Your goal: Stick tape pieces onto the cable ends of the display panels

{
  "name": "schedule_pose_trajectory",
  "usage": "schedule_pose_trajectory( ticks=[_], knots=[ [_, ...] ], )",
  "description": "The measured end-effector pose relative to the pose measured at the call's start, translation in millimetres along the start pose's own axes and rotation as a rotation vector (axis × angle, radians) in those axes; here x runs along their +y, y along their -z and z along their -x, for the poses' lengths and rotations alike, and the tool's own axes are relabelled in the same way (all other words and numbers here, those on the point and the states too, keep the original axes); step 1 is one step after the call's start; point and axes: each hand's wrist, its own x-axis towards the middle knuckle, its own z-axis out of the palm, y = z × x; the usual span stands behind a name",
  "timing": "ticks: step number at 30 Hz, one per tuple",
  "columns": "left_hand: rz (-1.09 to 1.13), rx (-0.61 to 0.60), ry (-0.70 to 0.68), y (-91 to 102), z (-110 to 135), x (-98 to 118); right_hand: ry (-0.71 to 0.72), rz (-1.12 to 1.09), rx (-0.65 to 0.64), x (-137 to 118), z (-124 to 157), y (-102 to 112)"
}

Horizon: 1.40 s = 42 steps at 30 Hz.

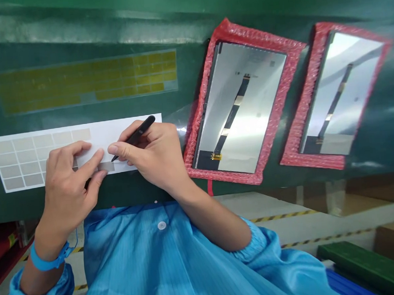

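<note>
A white sheet with rows of pale grey rectangular stickers lies on the green mat in front of me. My left hand rests on it, fingers spread, with index finger and thumb near the lower edge. In my right hand are slim black tweezers, their pointed tip down at the sheet. Just by that tip is a grey sticker near the lower edge. My fingers hide part of the sheet's middle.
Beyond the sheet lies a clear strip with yellow rectangles. To the right, two display panels with dark flex cables sit on pink bubble-wrap. Below the table edge are cardboard boxes and a green container. A blue strap circles my left wrist.
</note>
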Motion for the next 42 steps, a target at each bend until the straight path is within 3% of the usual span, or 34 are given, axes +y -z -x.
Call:
schedule_pose_trajectory(
  ticks=[17,20,24,27,31,37,42],
  knots=[
    [-0.01,0.036,-0.005,2.7,-1.6,-4.3,0.118,-0.081,-0.007,3.1,0.8,-5.1],
    [-0.022,0.03,0.008,5.7,-1.0,-6.1,0.25,-0.097,0.058,4.0,9.9,-7.6],
    [-0.031,0.002,0.073,11.1,-1.7,-5.2,0.6,-0.033,0.149,11.7,23.9,-10.2],
    [-0.04,-0.007,0.127,14.4,-2.7,-1.5,0.771,0.043,0.175,25.3,32.4,-11.6],
    [-0.109,0.014,0.085,17.3,-3.7,0.0,0.821,0.118,0.126,41.8,41.2,-9.4],
    [-0.176,-0.017,0.064,22.8,-10.2,3.7,0.873,0.007,0.288,40.6,48.1,5.5],
    [-0.19,0.013,0.036,23.9,-15.1,8.3,0.877,0.032,0.162,38.9,52.7,10.1]
  ],
)
